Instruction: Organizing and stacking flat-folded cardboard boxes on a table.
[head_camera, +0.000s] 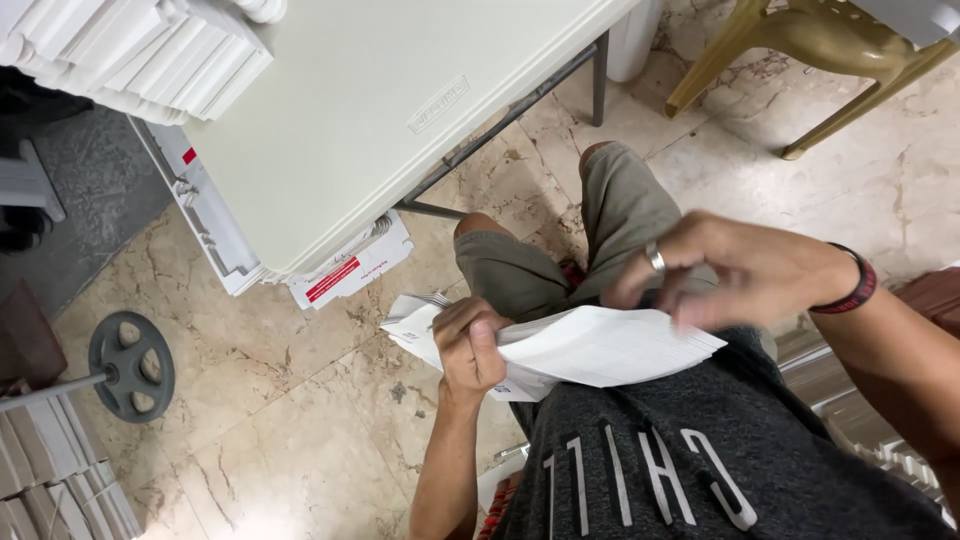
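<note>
I look down at my lap. My left hand (470, 345) grips one end of a thick sheaf of white paper sheets (600, 345), thumb on top. My right hand (730, 270), with a ring on one finger and a dark wristband, rests its fingertips on the top sheets near the far edge of the sheaf. The sheaf lies across my dark printed shirt and olive shorts. More white sheets stick out below the left hand.
A white folding table (380, 110) stands ahead with stacked white folded pieces (130, 50) at its corner. Flat white cartons lean under it. A grey weight plate on a bar (130, 365) lies on the marble floor. A tan plastic chair (820, 50) stands at the upper right.
</note>
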